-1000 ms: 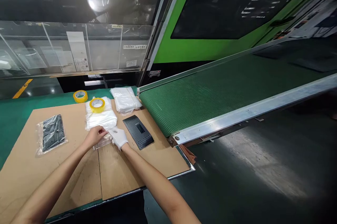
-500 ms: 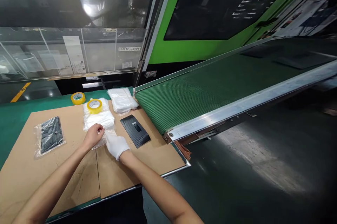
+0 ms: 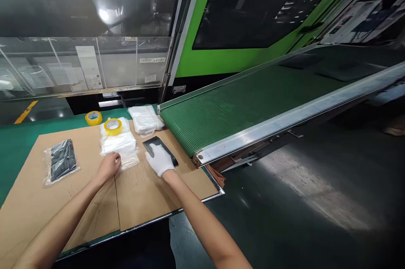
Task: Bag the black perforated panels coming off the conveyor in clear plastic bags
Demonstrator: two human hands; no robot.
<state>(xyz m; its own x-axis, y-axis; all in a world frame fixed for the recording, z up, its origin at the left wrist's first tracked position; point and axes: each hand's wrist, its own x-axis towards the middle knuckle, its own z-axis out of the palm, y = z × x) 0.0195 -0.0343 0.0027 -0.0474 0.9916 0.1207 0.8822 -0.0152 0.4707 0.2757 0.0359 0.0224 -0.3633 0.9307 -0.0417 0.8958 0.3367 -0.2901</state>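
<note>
Behind the bench stands a clear plastic panel with papers on it, and the work surface is a green mat with a cardboard sheet lying on top. At the left of the sheet lies a black part in a clear bag. One yellow tape roll sits on the mat, and a second tape roll rests on a stack of white bags. The bare left hand is curled at the front edge of this stack, but I cannot tell if it has hold of it. Just right of it, the gloved right hand lies open, with fingers spread on a black perforated plate. Another white bag pile is behind the plate, beside the green conveyor.
</note>
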